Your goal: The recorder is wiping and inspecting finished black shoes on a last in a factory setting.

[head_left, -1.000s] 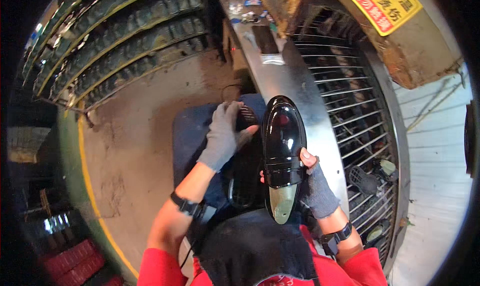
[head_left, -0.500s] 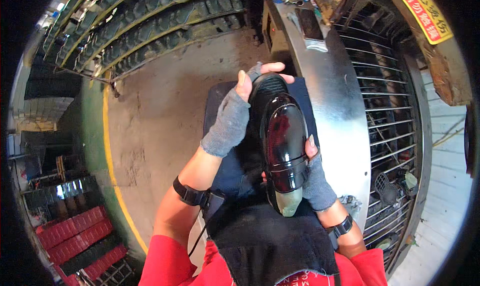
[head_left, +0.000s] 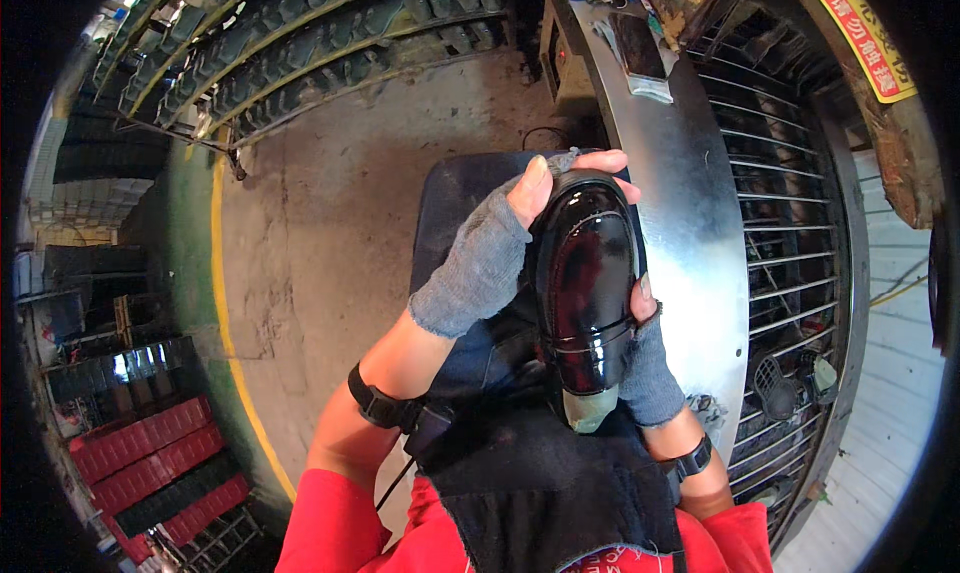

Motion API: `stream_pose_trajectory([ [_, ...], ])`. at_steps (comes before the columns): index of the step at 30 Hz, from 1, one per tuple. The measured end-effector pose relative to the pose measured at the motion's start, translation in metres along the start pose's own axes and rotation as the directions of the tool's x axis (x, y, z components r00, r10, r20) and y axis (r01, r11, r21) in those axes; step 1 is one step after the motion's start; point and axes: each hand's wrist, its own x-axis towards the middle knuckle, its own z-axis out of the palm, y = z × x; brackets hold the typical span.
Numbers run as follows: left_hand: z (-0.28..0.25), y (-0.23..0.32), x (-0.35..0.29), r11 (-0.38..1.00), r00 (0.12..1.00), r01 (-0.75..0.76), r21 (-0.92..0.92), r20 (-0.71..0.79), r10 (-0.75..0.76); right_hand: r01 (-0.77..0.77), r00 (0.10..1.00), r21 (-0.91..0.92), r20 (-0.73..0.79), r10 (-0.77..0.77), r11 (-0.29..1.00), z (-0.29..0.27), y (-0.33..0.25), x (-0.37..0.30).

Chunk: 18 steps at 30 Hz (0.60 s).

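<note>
A glossy black shoe upper [head_left: 590, 273] is held over my lap, toe pointing away from me. A pale green shoe last [head_left: 588, 413] sticks out of its heel end. Around the toe shows the rim of a black shoe sole [head_left: 583, 177], lying against the underside of the upper. My left hand [head_left: 500, 243], in a grey fingerless glove, is closed around the toe end of the sole. My right hand [head_left: 650, 363], gloved alike, grips the upper's right side near the heel, thumb on the side; its other fingers are hidden underneath.
A dark padded surface [head_left: 455, 203] and a black apron [head_left: 540, 483] lie beneath the shoe. To the right stand a metal table [head_left: 690, 223] and a barred rack [head_left: 785, 228]. Shelves of dark shoes [head_left: 330, 43] are at far left; red panels [head_left: 150, 453] stand at near left.
The sole, earlier offset left of the upper, now lies beneath it with the toes lined up. My left hand has moved right along with it. My right hand keeps its grip.
</note>
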Motion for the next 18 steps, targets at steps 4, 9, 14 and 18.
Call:
stream_pose_trajectory([
  [4,0.006,0.007,-0.009,0.999,0.999,-0.022,-0.035,0.044,0.024,-0.029,1.0,0.036,0.014,0.028,0.999,0.001,0.0,-0.007],
  [9,0.017,0.028,-0.034,0.951,0.999,-0.016,0.308,0.035,0.005,0.005,0.993,-0.061,0.116,0.002,0.998,-0.001,0.001,-0.011],
  [14,0.019,0.034,-0.051,0.93,1.0,0.031,0.365,-0.01,-0.03,-0.082,0.996,-0.14,0.004,0.084,0.987,0.0,0.005,-0.018],
  [18,0.021,0.039,-0.064,0.912,1.0,-0.003,0.409,-0.021,0.013,-0.037,0.992,-0.295,0.107,0.071,0.955,0.012,-0.002,-0.015],
])
